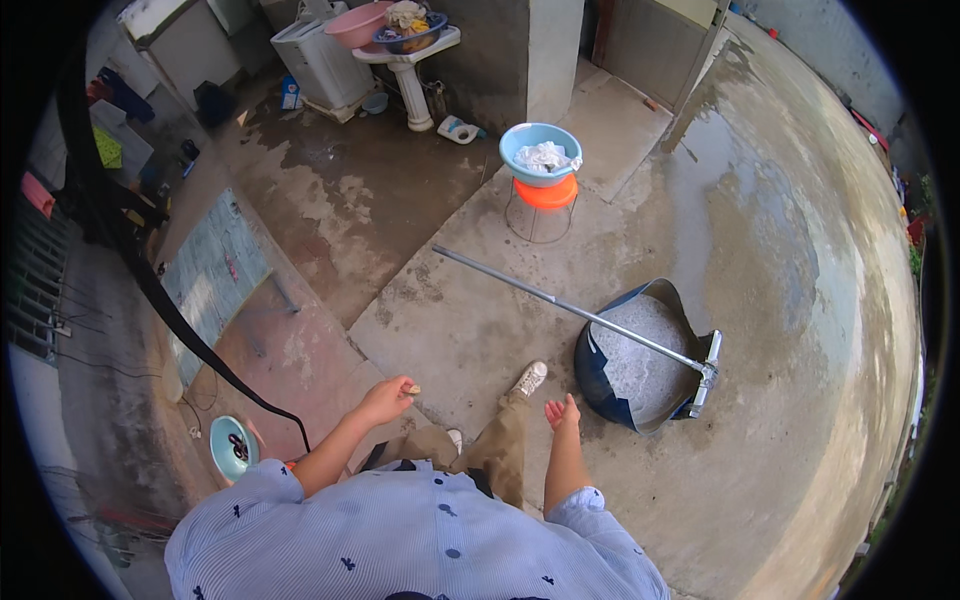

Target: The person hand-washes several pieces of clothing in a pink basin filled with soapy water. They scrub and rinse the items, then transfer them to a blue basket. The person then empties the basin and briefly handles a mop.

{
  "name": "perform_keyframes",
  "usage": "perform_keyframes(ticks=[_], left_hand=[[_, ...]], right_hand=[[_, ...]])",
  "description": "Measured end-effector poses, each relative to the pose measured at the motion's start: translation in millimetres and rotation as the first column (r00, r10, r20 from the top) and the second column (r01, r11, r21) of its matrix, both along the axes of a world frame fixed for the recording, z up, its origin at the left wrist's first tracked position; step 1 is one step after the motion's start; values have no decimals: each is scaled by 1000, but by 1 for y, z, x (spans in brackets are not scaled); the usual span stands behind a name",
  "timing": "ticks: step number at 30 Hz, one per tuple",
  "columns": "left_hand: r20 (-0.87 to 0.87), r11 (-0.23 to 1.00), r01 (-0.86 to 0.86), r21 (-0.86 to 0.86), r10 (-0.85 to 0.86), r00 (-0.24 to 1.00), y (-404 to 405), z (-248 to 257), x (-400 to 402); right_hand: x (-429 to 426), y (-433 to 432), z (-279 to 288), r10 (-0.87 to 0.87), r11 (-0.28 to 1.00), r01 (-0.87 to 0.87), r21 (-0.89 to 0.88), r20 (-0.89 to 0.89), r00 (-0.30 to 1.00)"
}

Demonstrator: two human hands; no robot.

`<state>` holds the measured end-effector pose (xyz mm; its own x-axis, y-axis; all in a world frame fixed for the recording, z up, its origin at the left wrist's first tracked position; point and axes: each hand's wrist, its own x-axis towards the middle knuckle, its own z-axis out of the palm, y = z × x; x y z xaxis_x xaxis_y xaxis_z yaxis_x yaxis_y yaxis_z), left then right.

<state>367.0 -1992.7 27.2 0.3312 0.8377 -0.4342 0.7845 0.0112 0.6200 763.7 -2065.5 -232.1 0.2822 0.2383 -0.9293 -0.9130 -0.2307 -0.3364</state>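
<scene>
My left hand (384,403) is closed around a small tan object (414,389) whose kind I cannot make out; one end pokes out past the fingertips. Palm showing and fingers somewhat spread, my right hand (562,412) holds nothing. Just right of it stands a dark blue cut-down plastic drum (596,394) with a jagged rim. Foamy, greyish water (641,356) fills much of it. Across its top lies a long metal pole (517,283), joined at the right to a short metal crosspiece (706,375) at the drum's edge.
Ahead, an orange stool (546,193) bears a light-blue basin (540,178) with white cloth (544,156). A low board table (214,277) and another basin (217,450) stand left. Farther back are a washing machine (322,64), a pedestal sink (411,94) and wet concrete (360,165).
</scene>
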Motion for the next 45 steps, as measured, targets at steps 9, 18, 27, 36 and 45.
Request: perform_keyframes(ticks=[9,18,27,36,45], left_hand=[[-244,997,40,-69,-55,968,168,-72,126],[-311,917,161,-365,-283,907,305,-17,284],[-767,787,612,-78,-440,468,355,-67,265],[-796,505,836,216,-404,450,408,57,269],[-724,179,858,480,-472,504,452,158,344]], right_hand=[[75,227,-156,-165,975,151,-164,-76,983],[171,306,-258,-492,868,492,-67,-244,835],[185,306,-70,-792,593,805,19,-165,587],[231,260,46,-798,529,837,138,-255,546],[223,186,182,-893,187,934,304,-344,291]])
